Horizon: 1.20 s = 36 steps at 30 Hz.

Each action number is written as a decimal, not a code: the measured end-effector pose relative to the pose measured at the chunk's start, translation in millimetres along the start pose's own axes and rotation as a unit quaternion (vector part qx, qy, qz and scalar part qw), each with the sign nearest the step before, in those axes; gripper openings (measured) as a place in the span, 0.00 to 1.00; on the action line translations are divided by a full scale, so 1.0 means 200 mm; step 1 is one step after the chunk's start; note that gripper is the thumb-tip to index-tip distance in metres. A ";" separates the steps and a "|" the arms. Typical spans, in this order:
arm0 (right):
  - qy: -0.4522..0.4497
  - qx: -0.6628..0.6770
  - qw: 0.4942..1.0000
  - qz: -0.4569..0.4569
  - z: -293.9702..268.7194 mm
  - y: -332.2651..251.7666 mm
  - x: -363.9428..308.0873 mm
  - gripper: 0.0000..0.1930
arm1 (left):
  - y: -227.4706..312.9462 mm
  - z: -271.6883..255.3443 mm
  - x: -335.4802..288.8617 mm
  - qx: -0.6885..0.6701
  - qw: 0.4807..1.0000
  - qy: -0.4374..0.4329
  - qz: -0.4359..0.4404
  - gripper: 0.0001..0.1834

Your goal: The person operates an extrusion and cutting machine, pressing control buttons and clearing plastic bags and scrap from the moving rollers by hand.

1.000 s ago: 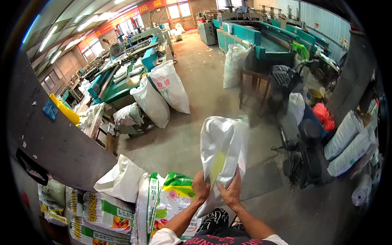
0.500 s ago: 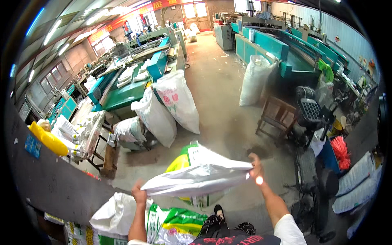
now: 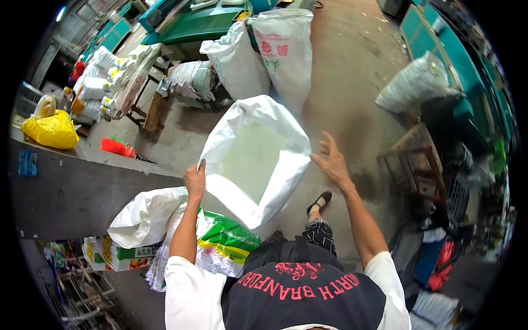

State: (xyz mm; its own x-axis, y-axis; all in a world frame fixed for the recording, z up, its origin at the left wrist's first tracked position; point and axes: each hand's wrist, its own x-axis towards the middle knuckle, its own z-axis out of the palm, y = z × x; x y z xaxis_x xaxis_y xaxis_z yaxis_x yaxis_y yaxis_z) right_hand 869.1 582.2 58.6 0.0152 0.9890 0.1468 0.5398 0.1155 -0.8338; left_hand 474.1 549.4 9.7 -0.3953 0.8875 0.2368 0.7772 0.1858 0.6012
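A large white woven sack [image 3: 294,132] hangs in front of me with its mouth spread wide, its pale greenish inside showing. My left hand [image 3: 194,180] is closed on the left side of its rim. Beside the opposite rim, my right hand [image 3: 333,162] has its fingers apart; the thumb is close to the edge, and contact is unclear. Below my left forearm lie a green, yellow and white printed sack [image 3: 228,242] and a crumpled white sack [image 3: 146,217] with a gaping mouth.
Two full white sacks [image 3: 283,55] stand by the green machine bed [image 3: 203,27]. Another bulging sack [image 3: 415,82] and a wooden chair [image 3: 421,165] are at the right. A dark table [image 3: 82,190] and a yellow plastic bag [image 3: 52,130] are on the left.
The sack, stretched flat between both hands before, is now opened into a wide mouth. My right hand has let go of its edge and spread its fingers. The view has tilted downward.
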 end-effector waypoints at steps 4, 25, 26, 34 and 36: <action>-0.166 -0.012 0.984 0.068 -0.17 0.42 0.21 0.25 | -0.18 0.37 0.08 0.050 0.992 0.034 -0.112 0.23; -0.127 -0.219 0.889 0.382 -1.31 2.34 1.71 0.22 | 1.02 2.52 1.60 0.072 0.839 -0.522 0.133 0.21; -0.101 -0.203 0.885 0.406 -1.40 2.32 1.79 0.23 | 1.13 2.77 1.76 0.073 0.826 -0.528 0.183 0.21; -0.358 -0.319 0.766 0.428 -1.47 3.40 2.07 0.12 | 2.66 3.36 3.14 -0.170 0.871 -0.432 0.163 0.18; -0.406 -0.453 0.774 0.177 -1.48 3.93 2.50 0.12 | 2.50 3.65 3.35 -0.124 0.895 -0.405 0.141 0.17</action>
State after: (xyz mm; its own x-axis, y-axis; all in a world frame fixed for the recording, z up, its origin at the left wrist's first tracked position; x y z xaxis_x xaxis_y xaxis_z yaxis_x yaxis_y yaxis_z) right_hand 1549.6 1141.2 -366.1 -0.0384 0.7189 -0.6940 0.9968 0.0760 0.0236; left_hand 954.7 1544.8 -87.6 0.3611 0.9180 -0.1642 0.6178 -0.1036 0.7795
